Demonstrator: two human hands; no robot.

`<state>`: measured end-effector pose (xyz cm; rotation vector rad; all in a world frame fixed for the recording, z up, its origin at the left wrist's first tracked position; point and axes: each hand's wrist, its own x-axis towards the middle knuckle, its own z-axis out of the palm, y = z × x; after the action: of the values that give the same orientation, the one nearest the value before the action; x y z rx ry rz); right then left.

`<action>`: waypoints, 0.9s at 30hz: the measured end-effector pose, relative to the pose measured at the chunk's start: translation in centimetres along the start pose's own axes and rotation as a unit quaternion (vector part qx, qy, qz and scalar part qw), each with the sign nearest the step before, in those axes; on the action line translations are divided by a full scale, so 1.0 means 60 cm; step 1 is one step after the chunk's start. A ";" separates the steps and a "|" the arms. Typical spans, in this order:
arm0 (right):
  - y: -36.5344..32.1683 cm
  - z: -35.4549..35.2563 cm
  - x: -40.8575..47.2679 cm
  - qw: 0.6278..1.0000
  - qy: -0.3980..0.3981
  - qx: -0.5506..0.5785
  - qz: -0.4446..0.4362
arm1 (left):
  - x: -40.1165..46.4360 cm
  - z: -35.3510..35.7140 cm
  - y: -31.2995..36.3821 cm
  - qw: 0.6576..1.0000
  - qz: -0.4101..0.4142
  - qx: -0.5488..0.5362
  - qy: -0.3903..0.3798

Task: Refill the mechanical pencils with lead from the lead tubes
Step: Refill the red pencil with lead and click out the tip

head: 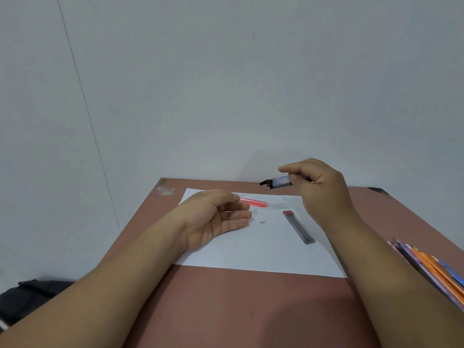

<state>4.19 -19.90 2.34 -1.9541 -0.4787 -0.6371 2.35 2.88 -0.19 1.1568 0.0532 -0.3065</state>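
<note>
Right grip (319,187) pinches a clear lead tube (280,182) above the paper (251,257); left grip (216,219), fingers relaxed, holds the pink pencil (254,203) on the bench (226,310).

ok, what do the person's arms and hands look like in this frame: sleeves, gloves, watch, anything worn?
Both arms are bare as far as the frame shows: no sleeves come into view. The left hand and the right hand wear no gloves. No watch, bracelet or ring shows on either wrist or on the fingers that face the camera. No markings, tape or straps are visible on the forearms.
</note>
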 end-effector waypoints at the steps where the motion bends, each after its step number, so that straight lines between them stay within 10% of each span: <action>1: 0.000 -0.001 0.000 1.000 0.002 0.007 0.003 | 0.000 0.000 0.000 1.000 0.000 0.001 0.000; 11: 0.002 -0.013 0.004 0.989 0.063 0.101 0.084 | -0.002 -0.001 0.001 1.000 -0.005 -0.013 0.004; 27: -0.010 0.023 0.007 0.828 0.098 0.441 0.331 | -0.003 -0.002 0.002 0.999 0.009 -0.005 -0.031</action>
<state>4.52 -18.38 2.49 -1.0233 0.0750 -0.0971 2.19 3.06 -0.09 1.1361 -0.0098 -0.3263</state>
